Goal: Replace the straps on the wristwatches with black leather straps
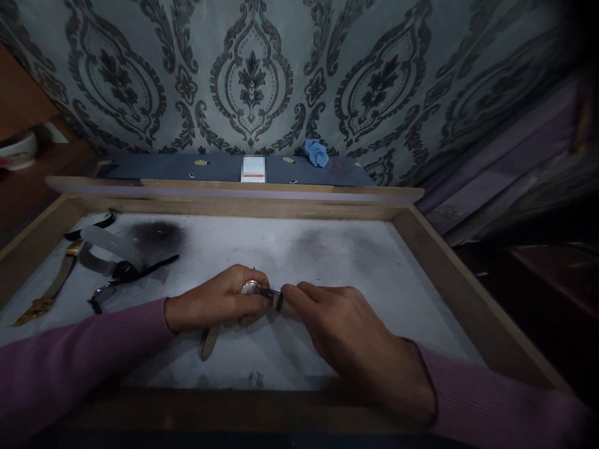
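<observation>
My left hand [234, 296] is closed around a wristwatch [251, 287], its round silver case showing between thumb and forefinger. A tan strap end [210, 343] hangs out below that hand. Against the watch's right side, my right hand [339, 318] has its fingers pressed together at a small dark piece with a shiny part [276, 299]. Whether this piece is the strap's end or a tool, I cannot tell. Both hands are over the white bottom of a shallow wooden tray [224, 207].
Left in the tray lie a gold watch [65, 268], a grey strap loop [110, 243], a black-strapped watch [105, 290] and a black strap [100, 224]. Behind the tray's raised rim are a small white box [253, 169] and a crumpled blue cloth [316, 153]. Patterned fabric hangs at the back.
</observation>
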The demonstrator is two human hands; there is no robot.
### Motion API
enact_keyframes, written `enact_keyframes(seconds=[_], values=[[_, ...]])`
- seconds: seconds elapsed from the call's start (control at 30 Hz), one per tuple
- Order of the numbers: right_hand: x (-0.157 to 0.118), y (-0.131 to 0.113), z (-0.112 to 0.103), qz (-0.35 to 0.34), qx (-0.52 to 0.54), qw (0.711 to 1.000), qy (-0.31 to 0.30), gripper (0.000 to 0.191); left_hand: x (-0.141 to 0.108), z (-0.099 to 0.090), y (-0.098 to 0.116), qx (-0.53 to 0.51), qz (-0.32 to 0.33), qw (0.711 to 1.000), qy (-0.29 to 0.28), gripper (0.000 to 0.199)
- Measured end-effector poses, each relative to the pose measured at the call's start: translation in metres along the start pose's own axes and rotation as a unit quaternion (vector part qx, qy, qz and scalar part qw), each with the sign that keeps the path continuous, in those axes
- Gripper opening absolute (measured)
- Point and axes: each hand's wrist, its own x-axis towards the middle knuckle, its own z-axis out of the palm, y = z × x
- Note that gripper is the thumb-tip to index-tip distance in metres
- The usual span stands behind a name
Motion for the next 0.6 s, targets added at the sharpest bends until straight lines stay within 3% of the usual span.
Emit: enact_keyframes(seconds=[0.27, 0.6], values=[[0.0004, 0.0016, 0.002, 0.02, 0.057, 0.998, 0.025, 0.027, -0.001, 0.0003, 0.0031, -0.007, -0.008, 1.0, -0.002, 0.013], [0.001, 0.0006, 0.0007, 0.021, 0.043, 0.999, 0.001, 0.029, -0.0001, 0.0003, 0.0027, 0.006, -0.01, 1.0, -0.001, 0.009]])
